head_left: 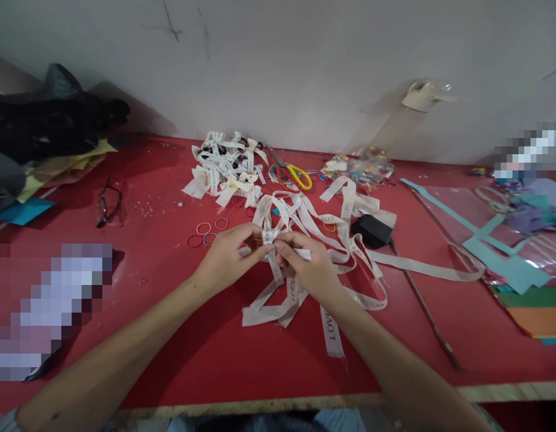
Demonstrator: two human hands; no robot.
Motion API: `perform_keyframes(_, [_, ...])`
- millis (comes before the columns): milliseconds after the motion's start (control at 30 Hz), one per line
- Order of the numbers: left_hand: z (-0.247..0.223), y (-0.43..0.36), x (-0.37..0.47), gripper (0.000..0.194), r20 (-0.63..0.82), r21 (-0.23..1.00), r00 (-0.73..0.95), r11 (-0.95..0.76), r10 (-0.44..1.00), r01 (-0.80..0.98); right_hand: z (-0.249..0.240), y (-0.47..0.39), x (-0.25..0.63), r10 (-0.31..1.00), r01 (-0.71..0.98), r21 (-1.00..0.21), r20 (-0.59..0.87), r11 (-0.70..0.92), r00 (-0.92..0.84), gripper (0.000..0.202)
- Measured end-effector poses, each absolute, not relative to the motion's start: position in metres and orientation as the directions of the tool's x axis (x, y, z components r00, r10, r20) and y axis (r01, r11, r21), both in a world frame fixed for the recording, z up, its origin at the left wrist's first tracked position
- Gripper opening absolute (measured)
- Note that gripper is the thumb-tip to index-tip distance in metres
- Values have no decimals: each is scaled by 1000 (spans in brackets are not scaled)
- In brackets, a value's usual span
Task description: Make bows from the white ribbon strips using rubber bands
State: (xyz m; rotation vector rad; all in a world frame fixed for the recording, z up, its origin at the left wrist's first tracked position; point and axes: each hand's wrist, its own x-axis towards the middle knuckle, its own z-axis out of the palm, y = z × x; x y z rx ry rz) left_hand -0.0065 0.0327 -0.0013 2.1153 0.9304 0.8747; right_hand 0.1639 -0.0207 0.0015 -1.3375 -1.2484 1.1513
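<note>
Both hands meet over the middle of the red table. My left hand [230, 251] pinches a white printed ribbon [269, 235] between thumb and finger, with a thin yellow band partly visible beside it. From the right, my right hand [310, 264] is closed on the same ribbon, its thumb near the left thumb. Ribbon ends hang below the fingers. More loose white ribbon [349, 210] curls behind and to the right. Colored hair bands [204, 228] lie left of my left hand. The fingers partly hide the gathered part of the ribbon.
Behind are a pile of white bows [228, 162] and yellow-handled scissors [299, 177]. A black block [372, 231] and a long thin rod [428, 318] lie right. Eyeglasses [109, 204] and black bags [53, 120] are left; colored sheets [534, 312] sit far right.
</note>
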Motion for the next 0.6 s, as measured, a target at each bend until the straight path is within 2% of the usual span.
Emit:
perform_keyframes(167, [1, 34, -8, 9, 295, 803, 498, -494, 815, 333, 1, -20, 167, 997, 57, -997, -61, -58, -45, 21])
perform_keyframes(433, [1, 40, -10, 14, 182, 945, 541, -299, 821, 136, -3, -18, 171, 977, -163, -969, -166, -187, -137, 25])
perform_keyframes(600, [5, 43, -11, 16, 126, 962, 556, -238, 821, 133, -3, -18, 170, 982, -115, -979, -156, -168, -106, 26])
